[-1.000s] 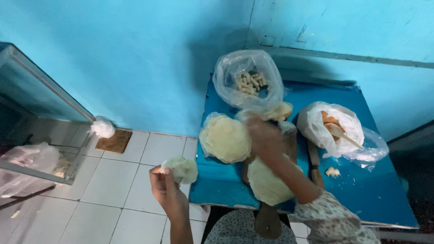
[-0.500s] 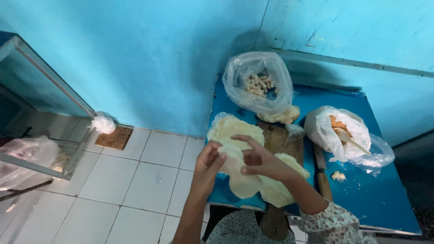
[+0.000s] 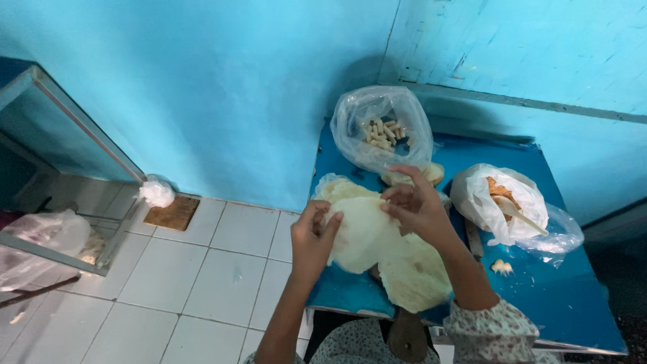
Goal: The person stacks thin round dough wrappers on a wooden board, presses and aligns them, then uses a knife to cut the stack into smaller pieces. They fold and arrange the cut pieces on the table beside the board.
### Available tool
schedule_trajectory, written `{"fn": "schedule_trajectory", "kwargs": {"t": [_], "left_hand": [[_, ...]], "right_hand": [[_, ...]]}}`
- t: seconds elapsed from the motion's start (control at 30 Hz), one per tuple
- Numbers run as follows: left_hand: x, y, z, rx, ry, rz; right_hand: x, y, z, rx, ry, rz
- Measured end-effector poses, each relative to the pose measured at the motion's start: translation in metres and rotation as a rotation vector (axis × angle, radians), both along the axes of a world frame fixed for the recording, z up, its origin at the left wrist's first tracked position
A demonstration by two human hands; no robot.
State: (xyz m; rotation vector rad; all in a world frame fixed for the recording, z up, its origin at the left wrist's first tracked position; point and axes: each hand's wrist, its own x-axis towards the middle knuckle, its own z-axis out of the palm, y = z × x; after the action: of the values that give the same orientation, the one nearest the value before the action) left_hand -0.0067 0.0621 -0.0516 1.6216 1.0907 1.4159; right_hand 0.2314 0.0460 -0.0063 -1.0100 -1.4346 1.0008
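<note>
Blue-painted walls on two sides, white floor tiles (image 3: 168, 269) below, and a blue surface (image 3: 566, 296) pushed into the corner. On that surface, near the wall: a clear plastic bag (image 3: 382, 128) lying open with small pale cylinder-shaped pieces (image 3: 383, 132) inside. To its right, a white plastic bag (image 3: 499, 202) holding orange-brown filling, with a pale spoon (image 3: 519, 214) sticking out of it. Just in front of that bag, a small crumb of filling (image 3: 501, 267) on the bare blue.

At the near left part of the surface, thin pale round wrappers: one sheet (image 3: 364, 232) lifted and pinched at both edges, others (image 3: 414, 276) lying flat beneath it, partly over a wooden board whose handle (image 3: 407, 334) pokes toward the viewer. Left hand (image 3: 313, 239) closed on the left edge of the lifted sheet, thumb and fingertips pressing it. Right hand (image 3: 418, 205) grasping the same sheet at its upper right edge, fingers curled (a floral sleeve showing at the wrist). Sheet held just above the stack, between the two hands, over the left half of the surface.

Off to the left on the floor: a small wooden square (image 3: 175, 214) with a knotted white bag (image 3: 156, 192) beside it, next to a glass-fronted cabinet (image 3: 60, 175).
</note>
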Motion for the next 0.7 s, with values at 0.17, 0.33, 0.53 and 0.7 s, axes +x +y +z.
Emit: {"fn": "schedule_trajectory", "kwargs": {"t": [0.17, 0.33, 0.53, 0.7], "left_hand": [[0.016, 0.041, -0.004, 0.16, 0.258, 0.145], [-0.004, 0.023, 0.005, 0.314, 0.409, 0.276], [-0.018, -0.013, 0.013, 0.152, 0.169, 0.181], [0.002, -0.042, -0.022, -0.079, -0.014, -0.021]], "right_hand": [[0.002, 0.041, -0.007, -0.012, -0.323, -0.215], [0.032, 0.002, -0.024, 0.168, -0.614, -0.411], [-0.008, -0.111, -0.061, -0.045, -0.64, -0.16], [-0.031, -0.122, -0.073, -0.147, -0.562, -0.365]]}}
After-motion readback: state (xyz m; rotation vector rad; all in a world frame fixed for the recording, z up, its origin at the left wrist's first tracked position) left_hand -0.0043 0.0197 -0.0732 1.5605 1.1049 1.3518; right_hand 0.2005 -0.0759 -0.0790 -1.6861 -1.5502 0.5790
